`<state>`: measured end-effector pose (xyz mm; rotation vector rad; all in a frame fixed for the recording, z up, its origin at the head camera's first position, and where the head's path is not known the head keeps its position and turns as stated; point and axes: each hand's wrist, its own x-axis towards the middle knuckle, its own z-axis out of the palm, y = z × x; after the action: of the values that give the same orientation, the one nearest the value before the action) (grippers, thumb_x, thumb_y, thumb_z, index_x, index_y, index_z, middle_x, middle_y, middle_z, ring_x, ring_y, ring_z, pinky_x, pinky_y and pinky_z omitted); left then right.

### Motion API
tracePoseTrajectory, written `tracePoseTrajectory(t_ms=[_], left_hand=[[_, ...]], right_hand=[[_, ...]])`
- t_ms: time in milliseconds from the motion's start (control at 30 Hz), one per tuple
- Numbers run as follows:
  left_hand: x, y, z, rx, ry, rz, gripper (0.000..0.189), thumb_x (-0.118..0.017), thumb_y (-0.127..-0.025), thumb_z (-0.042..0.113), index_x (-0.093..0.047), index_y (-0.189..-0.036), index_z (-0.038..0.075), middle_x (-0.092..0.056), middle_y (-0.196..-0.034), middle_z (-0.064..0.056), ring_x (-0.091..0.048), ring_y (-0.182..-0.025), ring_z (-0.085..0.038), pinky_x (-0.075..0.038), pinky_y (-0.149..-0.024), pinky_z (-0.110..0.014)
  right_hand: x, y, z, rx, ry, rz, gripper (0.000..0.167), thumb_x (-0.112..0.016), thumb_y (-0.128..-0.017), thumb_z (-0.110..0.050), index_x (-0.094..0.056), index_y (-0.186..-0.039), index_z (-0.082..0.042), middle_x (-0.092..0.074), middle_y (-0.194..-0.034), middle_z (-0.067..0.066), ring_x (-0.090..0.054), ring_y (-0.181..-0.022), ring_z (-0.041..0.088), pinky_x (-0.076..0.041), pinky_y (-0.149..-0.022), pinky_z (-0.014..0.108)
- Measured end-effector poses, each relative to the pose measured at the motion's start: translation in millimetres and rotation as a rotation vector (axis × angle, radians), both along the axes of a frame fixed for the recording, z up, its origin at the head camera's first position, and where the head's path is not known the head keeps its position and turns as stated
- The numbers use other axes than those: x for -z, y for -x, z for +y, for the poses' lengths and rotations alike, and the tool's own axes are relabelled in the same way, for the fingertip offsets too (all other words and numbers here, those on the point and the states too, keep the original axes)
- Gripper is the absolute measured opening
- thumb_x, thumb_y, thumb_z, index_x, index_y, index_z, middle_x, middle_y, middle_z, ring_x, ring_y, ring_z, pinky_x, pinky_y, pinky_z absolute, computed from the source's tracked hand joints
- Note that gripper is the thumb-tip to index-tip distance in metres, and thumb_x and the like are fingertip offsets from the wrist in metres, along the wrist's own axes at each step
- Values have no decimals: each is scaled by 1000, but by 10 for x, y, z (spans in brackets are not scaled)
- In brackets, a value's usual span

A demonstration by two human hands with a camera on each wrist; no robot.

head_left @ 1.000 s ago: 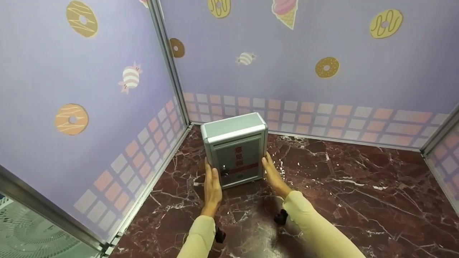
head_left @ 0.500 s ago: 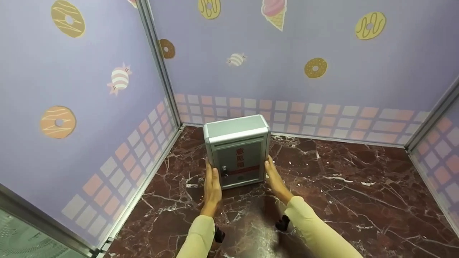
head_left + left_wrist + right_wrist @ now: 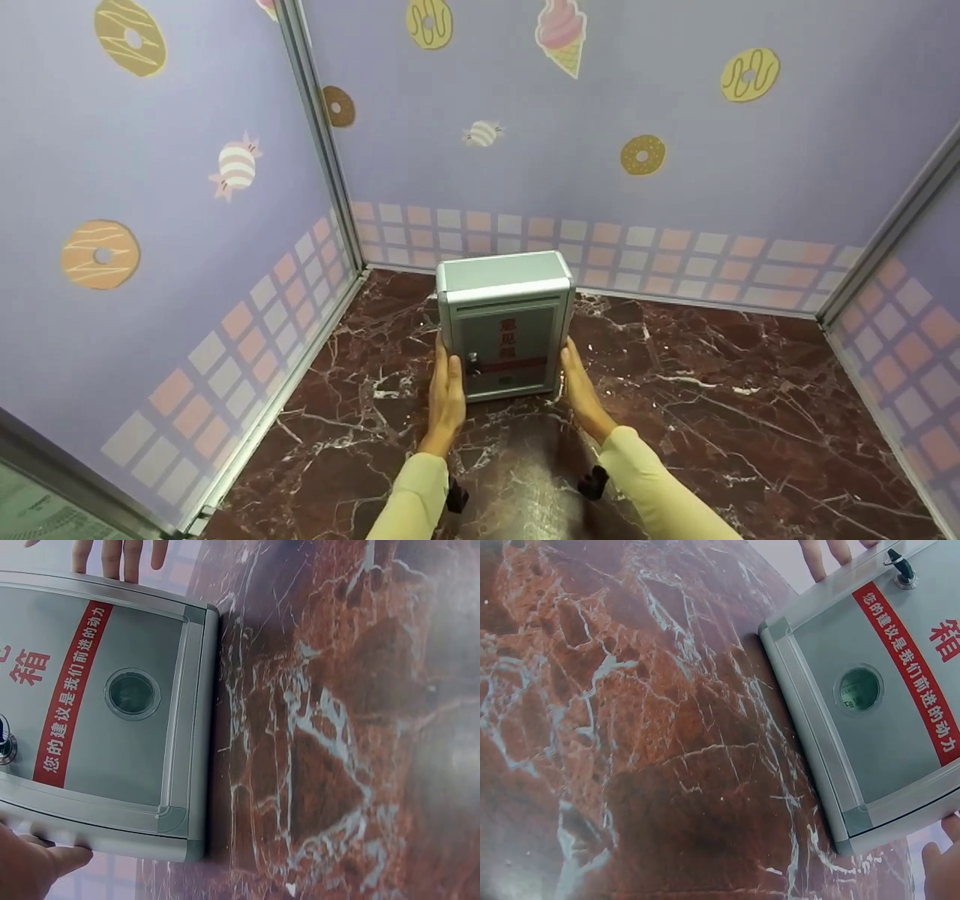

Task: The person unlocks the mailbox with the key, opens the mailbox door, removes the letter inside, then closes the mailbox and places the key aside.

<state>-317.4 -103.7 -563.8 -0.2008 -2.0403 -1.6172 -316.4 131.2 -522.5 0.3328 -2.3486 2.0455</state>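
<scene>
A grey metal suggestion box with a silver frame, red characters and a small lock stands upright on the dark red marbled table. My left hand lies along its left side, its thumb near the front edge by the lock. Against the right side rests my right hand, fingers pointing toward the back. Both hands' fingers look straight rather than curled. In the left wrist view, a round window and a red strip with white characters show on the box's front. The box hides its own back.
Lilac wall panels printed with donuts, sweets and coloured squares enclose the table at the back and both sides. Metal posts join them at the corners. White specks lie right of the box. A pale fan-like shape shows at the lower left.
The box has slid slightly right over the table and turned a little, so its front faces me more squarely. Both hands have moved with it. The head view has shifted somewhat.
</scene>
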Motion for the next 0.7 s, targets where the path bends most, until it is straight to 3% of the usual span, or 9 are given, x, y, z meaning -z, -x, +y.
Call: tracePoseTrajectory(t_ms=[233,400,700], left_hand=[[-16,-6,49,18,18,-8,61,-27,-108,38,-14,-158,6,-16,-161,-14,-17,-145,-28,-13,-117,-43],[-6,-42,105,34,7,-37,61,-27,-107,40,-13,-158,11,-16,-161,-14,-18,-145,-31,-14,-116,-47],[20,-53,206,54,5,-9,60,-28,-107,39,-14,-158,11,-18,-160,-14,-20,-144,-32,-15,-116,-46]], right_hand=[[14,-75,60,30,7,-8,59,-22,-109,-32,-6,-156,0,-4,-161,21,-2,-147,35,-4,-116,53],[39,-136,124,49,2,-2,58,-22,-109,-30,-7,-156,1,-4,-161,22,-3,-146,36,-4,-115,54],[102,-228,228,79,28,45,55,-22,-109,-24,-9,-155,5,-6,-160,24,-5,-146,37,-6,-116,51]])
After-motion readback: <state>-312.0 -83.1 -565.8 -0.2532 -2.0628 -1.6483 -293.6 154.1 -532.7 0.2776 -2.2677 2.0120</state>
